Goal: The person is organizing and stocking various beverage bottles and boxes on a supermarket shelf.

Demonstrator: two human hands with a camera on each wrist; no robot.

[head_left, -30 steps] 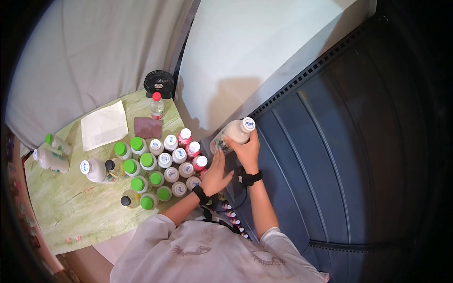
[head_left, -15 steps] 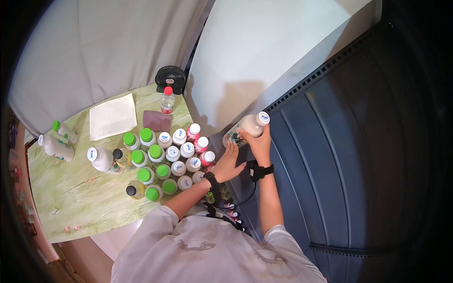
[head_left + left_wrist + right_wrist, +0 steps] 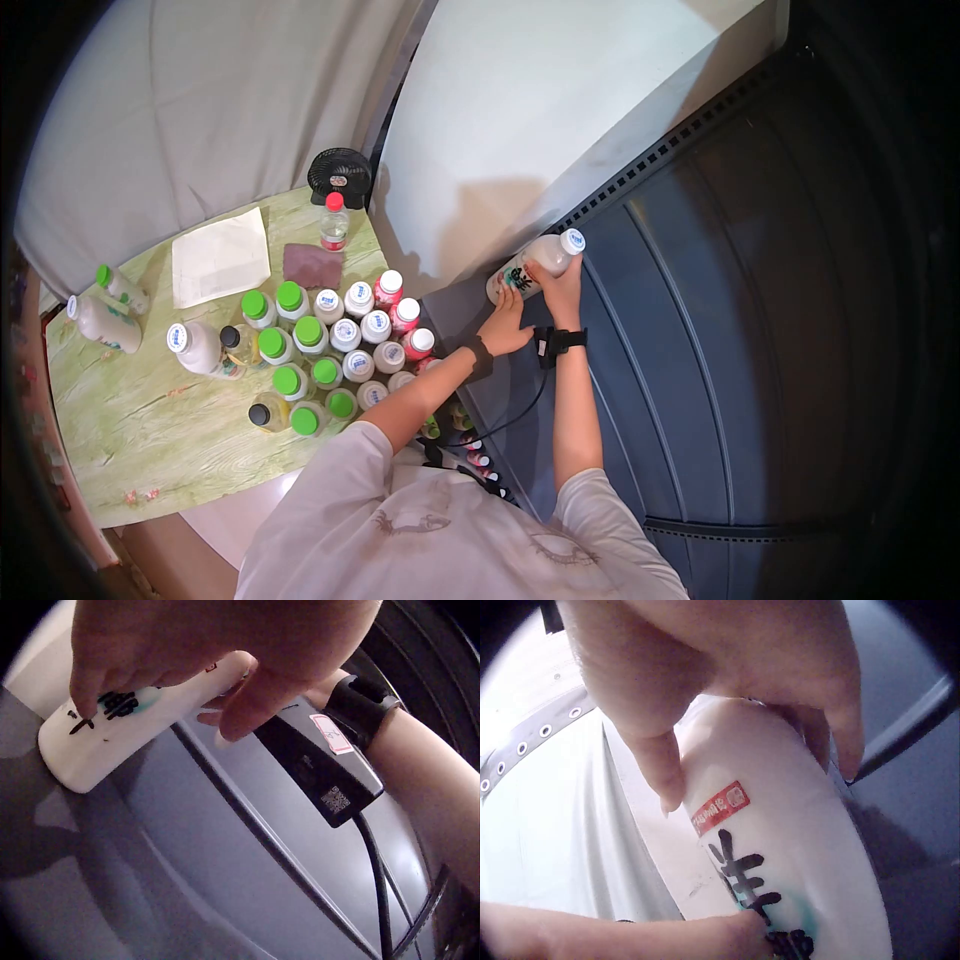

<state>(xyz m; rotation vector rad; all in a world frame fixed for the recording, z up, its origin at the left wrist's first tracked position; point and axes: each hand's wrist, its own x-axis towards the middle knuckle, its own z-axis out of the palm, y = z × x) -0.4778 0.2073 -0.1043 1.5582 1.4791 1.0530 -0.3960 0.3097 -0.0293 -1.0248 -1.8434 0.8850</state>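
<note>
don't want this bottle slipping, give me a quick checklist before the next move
1. Right hand grip on the white bottle: ok, fingers curl round its upper body.
2. Left hand steadying: ok, fingertips touch the labelled lower end.
3. Cap on: ok.
4. Bottle upright: not ok, it leans tilted against the grey ribbed panel.
5. Base seated flat: cannot tell.
6. Black cable clear of the bottle: ok, it hangs below the wrists.

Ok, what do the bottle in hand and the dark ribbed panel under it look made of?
White bottle: opaque plastic, smooth satin skin, printed label. Dark ribbed panel: probably painted sheet metal, given pressed ribs, perforated edge and dull sheen; moulded plastic possible.
</note>
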